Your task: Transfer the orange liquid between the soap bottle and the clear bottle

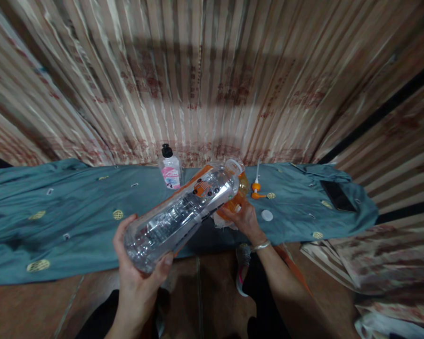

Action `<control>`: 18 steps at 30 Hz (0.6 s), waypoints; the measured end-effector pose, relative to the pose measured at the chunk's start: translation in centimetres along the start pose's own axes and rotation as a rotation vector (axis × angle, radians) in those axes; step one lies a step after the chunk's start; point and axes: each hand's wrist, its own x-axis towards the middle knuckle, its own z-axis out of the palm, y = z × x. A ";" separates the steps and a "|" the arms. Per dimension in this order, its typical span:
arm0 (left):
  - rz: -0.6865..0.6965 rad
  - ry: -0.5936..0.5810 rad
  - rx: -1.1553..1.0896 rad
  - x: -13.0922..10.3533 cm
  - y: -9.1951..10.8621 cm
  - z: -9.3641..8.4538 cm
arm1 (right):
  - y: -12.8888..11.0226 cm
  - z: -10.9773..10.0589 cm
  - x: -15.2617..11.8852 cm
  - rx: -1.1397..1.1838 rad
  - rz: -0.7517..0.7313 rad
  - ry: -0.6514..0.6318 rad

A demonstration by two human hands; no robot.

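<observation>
My left hand (141,268) is wrapped round the base of a large clear plastic bottle (183,212) with an orange label. The bottle is tilted, its uncapped mouth pointing up and to the right. Behind that neck is an orange-yellow bottle (243,184), partly hidden, with my right hand (243,219) closed on it. Whether liquid passes between the two I cannot tell. Right of my right hand lie an orange pump dispenser top (256,187) with a clear tube and a white round cap (267,215).
A clear bottle with a black cap and pink label (171,170) stands at the back of the teal cloth (92,212). A black phone (338,196) lies toward the right end. Striped curtains (198,84) hang behind, and tiled floor (183,292) shows below.
</observation>
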 end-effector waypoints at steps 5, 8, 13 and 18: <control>0.026 0.016 -0.014 -0.1 0.0 0.3 | 0.2 0.2 -0.2 0.045 -0.015 0.013; 0.023 0.000 0.014 0.1 -0.3 0.0 | -0.1 0.2 -0.2 0.050 -0.001 0.009; 0.024 0.005 0.042 0.1 -0.4 -0.2 | -0.2 0.0 0.0 -0.010 0.036 0.008; 0.039 0.004 0.050 0.0 -0.4 -0.1 | 0.4 -0.1 0.1 0.001 -0.008 0.002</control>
